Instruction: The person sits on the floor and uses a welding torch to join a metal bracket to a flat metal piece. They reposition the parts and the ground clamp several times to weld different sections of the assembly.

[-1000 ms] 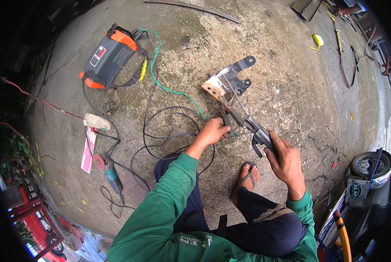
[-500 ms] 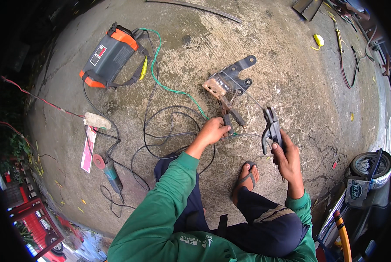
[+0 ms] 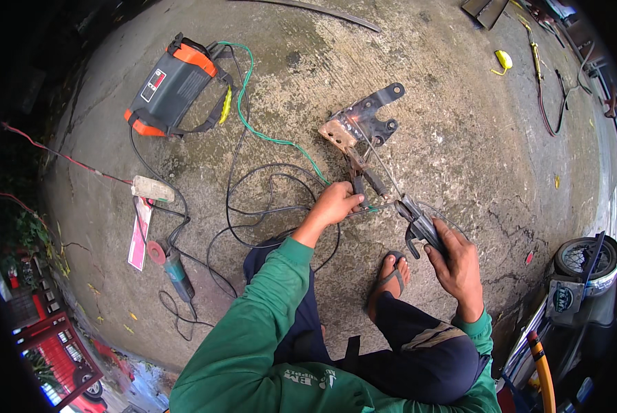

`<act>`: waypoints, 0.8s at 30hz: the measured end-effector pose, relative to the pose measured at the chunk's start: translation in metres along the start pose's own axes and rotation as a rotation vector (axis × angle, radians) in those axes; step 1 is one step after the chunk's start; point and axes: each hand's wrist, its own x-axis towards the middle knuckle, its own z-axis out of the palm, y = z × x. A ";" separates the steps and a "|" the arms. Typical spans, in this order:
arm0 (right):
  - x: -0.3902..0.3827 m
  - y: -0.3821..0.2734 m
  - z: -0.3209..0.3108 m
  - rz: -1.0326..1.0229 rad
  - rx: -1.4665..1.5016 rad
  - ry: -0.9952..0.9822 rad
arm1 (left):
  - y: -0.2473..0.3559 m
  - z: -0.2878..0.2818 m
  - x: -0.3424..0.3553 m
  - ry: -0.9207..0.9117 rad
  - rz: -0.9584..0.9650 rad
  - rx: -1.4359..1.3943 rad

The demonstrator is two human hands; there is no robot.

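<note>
My right hand point(image 3: 456, 265) is closed around the handle of a black electrode holder point(image 3: 422, 226). A thin welding rod point(image 3: 387, 169) sticks out of the holder's jaws and slants up and left across a metal bracket point(image 3: 371, 117). That bracket lies on the concrete, with two dark lobes with holes and a rusty plate point(image 3: 337, 135) on its near side. Below the plate sits a ground clamp point(image 3: 374, 181), its jaws at the plate's edge. My left hand point(image 3: 336, 204) grips one of the clamp's dark handles; fingertips are partly hidden.
An orange and black welding machine point(image 3: 174, 86) stands far left, with green and black cables looping toward my left hand. An angle grinder point(image 3: 175, 273) and a white block-like cable connector point(image 3: 153, 188) lie left. A yellow tape measure point(image 3: 503, 60) rests far right; a wheel point(image 3: 587, 259) stands at right.
My right hand has tipped the electrode holder left and lowered its jaws toward the clamp. The rod now runs more steeply across the bracket. My left hand stays on the clamp.
</note>
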 end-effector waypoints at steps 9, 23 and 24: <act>0.007 -0.001 0.005 0.003 -0.026 0.019 | 0.017 0.001 -0.006 -0.005 -0.038 -0.012; 0.015 0.003 0.010 0.005 -0.053 -0.001 | 0.012 0.000 -0.003 -0.007 -0.037 0.005; 0.016 0.005 0.011 -0.007 -0.051 0.006 | 0.009 0.000 -0.002 -0.005 -0.028 0.002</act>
